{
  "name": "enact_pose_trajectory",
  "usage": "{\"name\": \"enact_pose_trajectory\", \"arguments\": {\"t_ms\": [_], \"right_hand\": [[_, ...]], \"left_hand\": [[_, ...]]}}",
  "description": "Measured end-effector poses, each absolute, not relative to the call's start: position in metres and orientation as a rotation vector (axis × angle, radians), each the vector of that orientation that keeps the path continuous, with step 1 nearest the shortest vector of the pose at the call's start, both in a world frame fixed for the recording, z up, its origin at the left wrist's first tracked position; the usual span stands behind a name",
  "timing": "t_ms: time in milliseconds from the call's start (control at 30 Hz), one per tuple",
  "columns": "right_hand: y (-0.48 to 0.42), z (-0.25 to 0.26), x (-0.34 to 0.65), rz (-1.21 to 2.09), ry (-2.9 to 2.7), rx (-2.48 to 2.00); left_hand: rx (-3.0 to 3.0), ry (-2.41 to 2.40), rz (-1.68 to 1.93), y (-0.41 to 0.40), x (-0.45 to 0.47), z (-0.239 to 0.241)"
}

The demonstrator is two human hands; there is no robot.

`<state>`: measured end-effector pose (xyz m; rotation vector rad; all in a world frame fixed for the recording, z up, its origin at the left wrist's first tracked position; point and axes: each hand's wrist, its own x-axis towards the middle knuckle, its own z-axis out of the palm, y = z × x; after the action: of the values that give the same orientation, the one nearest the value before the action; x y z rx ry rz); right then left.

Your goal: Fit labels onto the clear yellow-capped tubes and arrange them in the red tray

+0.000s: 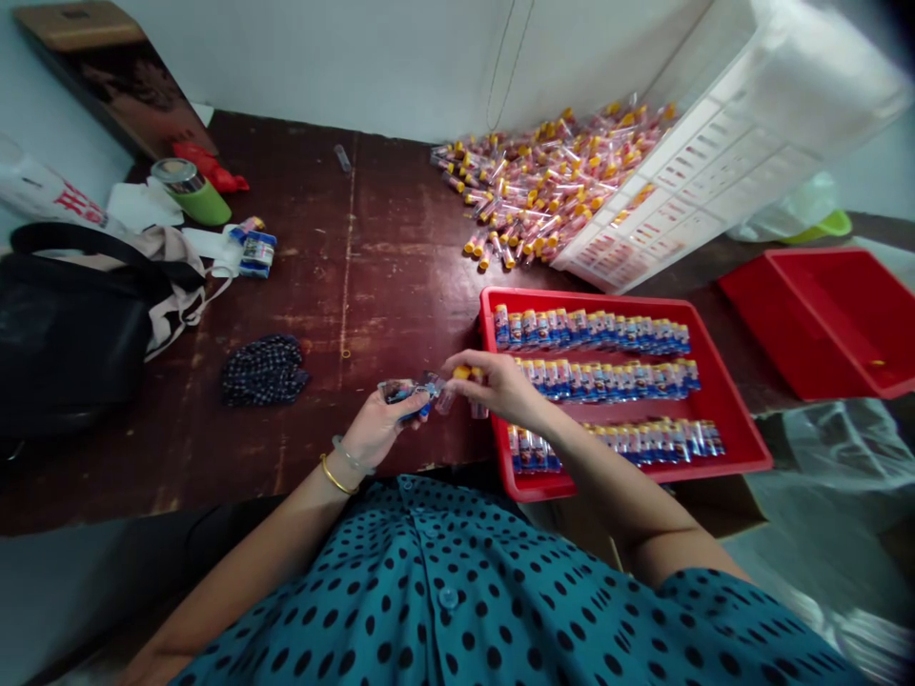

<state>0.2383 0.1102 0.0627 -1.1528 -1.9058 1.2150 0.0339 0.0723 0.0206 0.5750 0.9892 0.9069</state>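
In the head view, my left hand [377, 427] is closed on a small stack of clear plastic sleeves [409, 390] with blue print. My right hand [506, 383] is closed around a few small clear tubes [478, 409] with yellow caps, close beside the sleeves' open-looking end. Whether a tube touches the sleeves is too small to tell. Just right of my right hand, a red tray [529, 494] holds three rows of packed tubes [607, 330] in blue-printed sleeves. My right forearm passes over its lower left part and hides some of the bottom row.
A heap of yellow-capped tubes [543, 181] lies by the wall, against a tipped white basket [686, 191]. A red bin [822, 314] is at the right. At the left are a black bag [71, 333], a green-bodied jar [200, 202], and a dark checked cloth [264, 370].
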Motion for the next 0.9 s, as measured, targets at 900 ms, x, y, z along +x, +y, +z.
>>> {"name": "enact_pose_trajectory", "arguments": {"t_ms": [900], "right_hand": [[0.097, 0.067, 0.235, 1.072, -2.012, -1.196]], "left_hand": [[0.682, 0.997, 0.815, 0.072, 0.025, 0.024]]}}
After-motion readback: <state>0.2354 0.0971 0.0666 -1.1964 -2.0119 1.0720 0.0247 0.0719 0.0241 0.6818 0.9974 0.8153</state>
